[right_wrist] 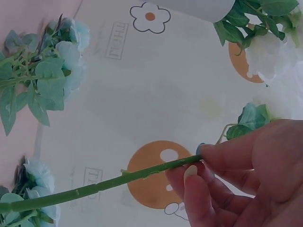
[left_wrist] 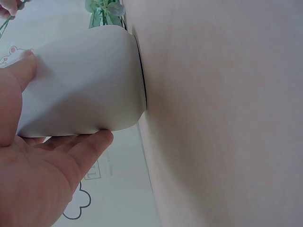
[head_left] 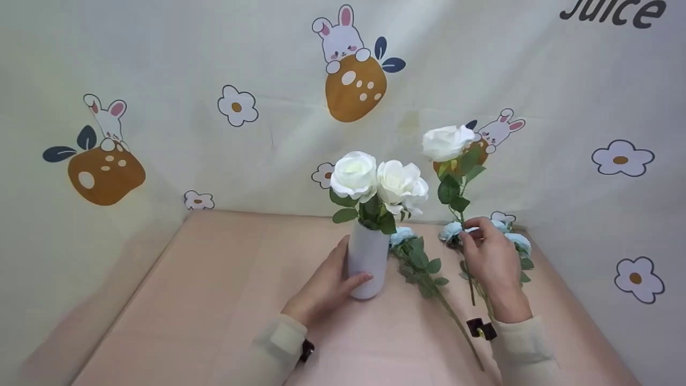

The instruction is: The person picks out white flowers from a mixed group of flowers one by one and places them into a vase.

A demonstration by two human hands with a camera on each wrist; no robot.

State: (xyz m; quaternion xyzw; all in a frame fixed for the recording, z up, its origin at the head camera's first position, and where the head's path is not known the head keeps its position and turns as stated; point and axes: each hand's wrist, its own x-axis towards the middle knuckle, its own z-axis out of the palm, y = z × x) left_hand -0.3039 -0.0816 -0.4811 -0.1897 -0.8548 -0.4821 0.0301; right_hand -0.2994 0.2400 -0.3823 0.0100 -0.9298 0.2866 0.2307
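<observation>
A pale vase (head_left: pixel 366 262) stands on the table, holding two white roses (head_left: pixel 353 176) with green leaves. My left hand (head_left: pixel 328 284) grips it from the left, thumb across its front; in the left wrist view the fingers (left_wrist: pixel 94 149) lie along its side. To the right of the vase, my right hand (head_left: pixel 494 262) pinches the green stem (right_wrist: pixel 99 187) of another white rose (head_left: pixel 448 142) between thumb and fingertips. That rose is held upright above the table, its bloom higher than those in the vase.
A light blue rose (head_left: pixel 403 236) lies between the vase and my right hand, its stem (head_left: pixel 458 321) towards the front. More blue roses (head_left: pixel 519 244) lie behind and beside my right hand. A patterned cloth (head_left: pixel 278 59) hangs behind the pink table (head_left: pixel 214 289).
</observation>
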